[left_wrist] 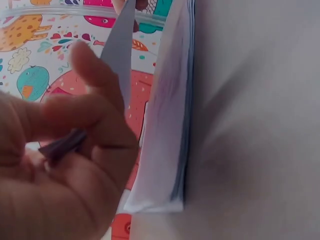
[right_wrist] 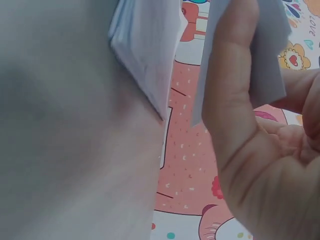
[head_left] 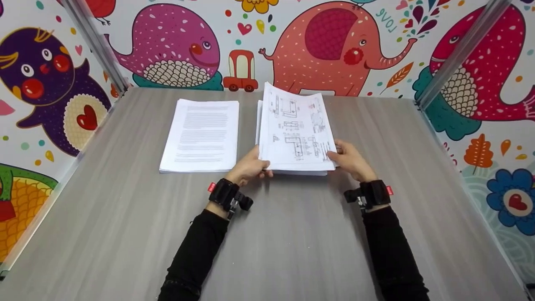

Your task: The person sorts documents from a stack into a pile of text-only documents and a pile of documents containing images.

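In the head view, a paper with technical drawings (head_left: 292, 125) is lifted off a stack of papers (head_left: 294, 172); I cannot tell if it is one sheet or a few. My left hand (head_left: 248, 167) pinches its near left corner, thumb on top and fingers below. My right hand (head_left: 353, 161) pinches its right edge near the front corner. The left wrist view shows a small dark item (left_wrist: 65, 145) within the left hand's curled fingers, its kind unclear. In the right wrist view, the lifted paper (right_wrist: 267, 65) stands apart from the stack.
A second stack of papers, printed with text (head_left: 202, 138), lies on the grey table (head_left: 276, 251) to the left of the drawings. Cartoon-printed walls (head_left: 246, 37) with metal corner posts (head_left: 464, 54) border the table at the back and sides.
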Available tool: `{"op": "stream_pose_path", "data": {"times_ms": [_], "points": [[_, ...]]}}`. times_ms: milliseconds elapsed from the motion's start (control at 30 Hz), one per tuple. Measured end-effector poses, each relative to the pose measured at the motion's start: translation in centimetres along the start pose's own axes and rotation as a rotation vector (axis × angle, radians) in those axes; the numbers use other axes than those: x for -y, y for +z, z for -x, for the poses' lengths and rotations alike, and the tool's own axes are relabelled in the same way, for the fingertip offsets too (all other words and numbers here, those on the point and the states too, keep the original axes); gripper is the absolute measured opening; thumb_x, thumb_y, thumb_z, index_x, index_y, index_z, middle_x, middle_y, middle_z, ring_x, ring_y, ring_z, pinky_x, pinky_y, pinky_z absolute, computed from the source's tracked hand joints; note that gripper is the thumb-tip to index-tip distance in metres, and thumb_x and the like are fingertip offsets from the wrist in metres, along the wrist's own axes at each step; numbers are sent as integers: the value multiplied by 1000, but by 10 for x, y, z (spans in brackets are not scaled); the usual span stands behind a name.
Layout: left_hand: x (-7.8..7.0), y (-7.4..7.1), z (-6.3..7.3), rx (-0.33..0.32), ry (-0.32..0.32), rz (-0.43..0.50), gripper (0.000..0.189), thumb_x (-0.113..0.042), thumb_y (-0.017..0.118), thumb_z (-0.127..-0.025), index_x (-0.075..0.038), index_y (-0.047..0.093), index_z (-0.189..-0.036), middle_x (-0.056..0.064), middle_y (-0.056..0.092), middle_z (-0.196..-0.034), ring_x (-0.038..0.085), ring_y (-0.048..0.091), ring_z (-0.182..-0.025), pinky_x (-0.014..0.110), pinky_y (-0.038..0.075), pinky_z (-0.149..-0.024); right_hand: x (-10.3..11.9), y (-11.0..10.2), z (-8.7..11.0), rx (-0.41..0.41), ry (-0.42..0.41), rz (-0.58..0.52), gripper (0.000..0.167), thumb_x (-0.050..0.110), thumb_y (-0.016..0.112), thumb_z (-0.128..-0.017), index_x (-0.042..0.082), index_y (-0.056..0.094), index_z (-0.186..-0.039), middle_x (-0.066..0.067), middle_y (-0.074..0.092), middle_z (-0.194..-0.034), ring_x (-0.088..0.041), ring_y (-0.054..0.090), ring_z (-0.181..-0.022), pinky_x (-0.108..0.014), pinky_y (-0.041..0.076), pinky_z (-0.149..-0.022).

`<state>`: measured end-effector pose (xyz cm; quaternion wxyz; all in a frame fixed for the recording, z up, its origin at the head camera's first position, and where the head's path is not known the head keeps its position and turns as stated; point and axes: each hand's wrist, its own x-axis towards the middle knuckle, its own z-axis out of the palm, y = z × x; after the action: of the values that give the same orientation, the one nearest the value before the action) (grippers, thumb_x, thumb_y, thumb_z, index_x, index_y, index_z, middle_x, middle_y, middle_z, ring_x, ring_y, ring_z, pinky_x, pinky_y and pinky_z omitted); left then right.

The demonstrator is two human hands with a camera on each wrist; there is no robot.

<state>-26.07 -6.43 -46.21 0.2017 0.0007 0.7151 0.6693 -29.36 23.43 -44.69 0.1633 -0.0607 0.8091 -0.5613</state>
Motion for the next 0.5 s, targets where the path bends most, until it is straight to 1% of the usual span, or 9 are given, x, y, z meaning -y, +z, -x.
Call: {"op": "stream_pose_path", "data": {"times_ms": [67,200,333,433,500], "points": [[1,-3,0,1,10,-59,58,7,46,-94,-8,29,-147,14,62,-99,13,62,-60,20,43,-49,2,1,-2,-8,13,10,44,3,48,-100,-4,41,-143,-23,60,-112,-13,66,-79,-34,60,-67],[3,-6,0,-3,22,-158,60,11,46,-91,-5,29,-146,18,61,-103,14,61,-58,22,43,-47,1,7,-5,-36,47,59,44,5,51,-100,-4,43,-142,-23,61,-111,-12,65,-73,-31,58,-62],[5,-9,-1,-28,-2,-198,59,13,46,-89,-2,29,-144,23,58,-112,14,59,-56,21,42,-45,-4,16,-8,-51,27,103,43,5,51,-99,-5,44,-141,-26,63,-111,-10,63,-68,-27,54,-54],[6,-10,-2,-47,-35,-198,57,11,47,-90,-3,31,-142,22,59,-111,13,59,-57,21,43,-45,-6,22,-10,-71,13,131,42,3,50,-99,-4,46,-140,-26,65,-107,-10,61,-64,-25,51,-50],[7,-10,-3,-60,-49,-209,53,10,48,-91,-3,32,-140,19,59,-106,13,58,-57,21,43,-46,-7,24,-11,-84,11,147,42,3,49,-98,-4,47,-139,-25,65,-105,-10,61,-64,-25,51,-50]]}}
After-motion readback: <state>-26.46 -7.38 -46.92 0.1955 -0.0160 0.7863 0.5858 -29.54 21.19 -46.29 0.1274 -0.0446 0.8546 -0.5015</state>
